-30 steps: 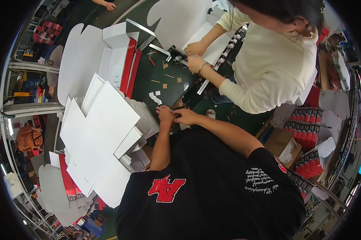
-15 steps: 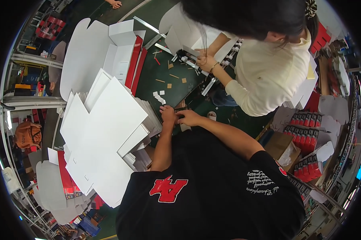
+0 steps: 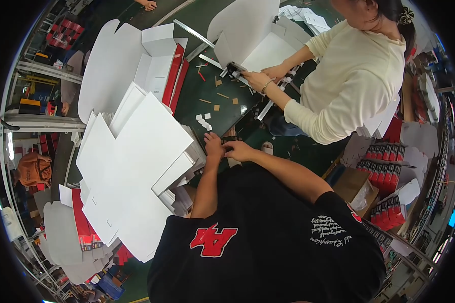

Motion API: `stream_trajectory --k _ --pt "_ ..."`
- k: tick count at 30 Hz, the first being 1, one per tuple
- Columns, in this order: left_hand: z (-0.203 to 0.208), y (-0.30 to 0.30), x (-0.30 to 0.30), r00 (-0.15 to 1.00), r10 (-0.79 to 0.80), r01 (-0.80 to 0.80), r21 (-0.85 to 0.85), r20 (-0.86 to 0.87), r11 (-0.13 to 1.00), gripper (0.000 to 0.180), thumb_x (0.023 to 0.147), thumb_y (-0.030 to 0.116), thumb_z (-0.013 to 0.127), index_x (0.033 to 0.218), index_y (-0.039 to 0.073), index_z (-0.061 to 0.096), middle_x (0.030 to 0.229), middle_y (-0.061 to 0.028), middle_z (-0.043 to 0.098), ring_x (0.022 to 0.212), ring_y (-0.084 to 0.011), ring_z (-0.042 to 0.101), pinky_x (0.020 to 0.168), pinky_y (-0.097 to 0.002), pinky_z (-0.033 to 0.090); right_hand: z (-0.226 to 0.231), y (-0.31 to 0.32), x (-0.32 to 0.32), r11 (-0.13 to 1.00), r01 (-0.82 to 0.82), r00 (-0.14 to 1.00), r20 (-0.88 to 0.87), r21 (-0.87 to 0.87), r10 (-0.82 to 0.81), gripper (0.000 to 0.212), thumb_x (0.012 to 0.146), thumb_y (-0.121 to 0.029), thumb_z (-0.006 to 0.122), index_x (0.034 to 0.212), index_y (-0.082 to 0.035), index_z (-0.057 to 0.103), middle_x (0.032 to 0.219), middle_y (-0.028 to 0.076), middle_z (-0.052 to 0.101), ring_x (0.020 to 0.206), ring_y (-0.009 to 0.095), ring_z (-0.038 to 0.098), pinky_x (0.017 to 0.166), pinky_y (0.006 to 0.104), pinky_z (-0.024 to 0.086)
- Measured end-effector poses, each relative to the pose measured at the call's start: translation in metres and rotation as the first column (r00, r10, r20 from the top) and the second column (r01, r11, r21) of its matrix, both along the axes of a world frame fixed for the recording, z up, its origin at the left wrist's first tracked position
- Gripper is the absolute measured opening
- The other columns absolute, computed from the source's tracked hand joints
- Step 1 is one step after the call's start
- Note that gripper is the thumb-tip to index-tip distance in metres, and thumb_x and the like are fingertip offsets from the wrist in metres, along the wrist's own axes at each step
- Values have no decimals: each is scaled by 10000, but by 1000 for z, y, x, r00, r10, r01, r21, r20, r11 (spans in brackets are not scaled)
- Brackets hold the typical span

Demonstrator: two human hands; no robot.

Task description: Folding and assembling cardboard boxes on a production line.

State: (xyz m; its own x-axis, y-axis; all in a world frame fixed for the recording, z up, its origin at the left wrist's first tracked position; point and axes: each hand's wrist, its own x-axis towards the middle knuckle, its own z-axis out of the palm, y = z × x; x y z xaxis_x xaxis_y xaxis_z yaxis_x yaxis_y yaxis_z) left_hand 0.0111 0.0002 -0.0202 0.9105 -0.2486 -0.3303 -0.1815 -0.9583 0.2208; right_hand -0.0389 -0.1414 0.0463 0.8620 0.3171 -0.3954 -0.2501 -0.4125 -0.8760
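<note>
Bare left hand (image 3: pixel 215 146) and bare right hand (image 3: pixel 240 151), centre of frame: fingers half curled, close together; cannot tell whether they grip anything. Flat white cardboard sheets (image 3: pixel 131 146), stacked, left of centre. Small flat white squares (image 3: pixel 203 121), on dark green table (image 3: pixel 227 116), just beyond left hand. Open white-and-red cardboard box (image 3: pixel 109 65), upper left.

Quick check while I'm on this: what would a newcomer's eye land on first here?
Probably the big stack of white cardboard sheets left of the person's hands, with an open white box with red sides beyond it. Next, the co-worker in a cream top at upper right. The left hand and right hand sit close together near the centre.
</note>
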Motion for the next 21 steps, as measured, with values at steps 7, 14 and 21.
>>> stream_trajectory --k 7,14,21 --pt "2 0 1 1000 -8 9 12 -11 1000 963 597 266 776 1290 -166 266 1317 -400 303 1212 -504 366 1033 -437 340 -1 0 -1 1000 13 1000 0 6 -13 512 712 -246 652 1174 -41 578 1118 165 610 1029 296 587 890 358 459" --pt "0 0 -1 999 -40 40 82 3 996 966 610 299 776 1300 -152 272 1320 -398 304 1195 -494 390 996 -446 380 3 -1 -3 1000 13 1000 4 -21 -13 512 704 -256 647 1169 -52 584 1090 166 617 1005 296 593 876 363 465" --pt "11 -5 1 997 19 -18 11 -81 1000 944 617 241 749 1305 -169 250 1335 -401 280 1236 -507 337 1045 -442 325 -3 -5 -3 1000 20 1000 2 -10 -20 490 706 -247 646 1159 -66 592 1066 160 623 980 290 600 859 363 468"
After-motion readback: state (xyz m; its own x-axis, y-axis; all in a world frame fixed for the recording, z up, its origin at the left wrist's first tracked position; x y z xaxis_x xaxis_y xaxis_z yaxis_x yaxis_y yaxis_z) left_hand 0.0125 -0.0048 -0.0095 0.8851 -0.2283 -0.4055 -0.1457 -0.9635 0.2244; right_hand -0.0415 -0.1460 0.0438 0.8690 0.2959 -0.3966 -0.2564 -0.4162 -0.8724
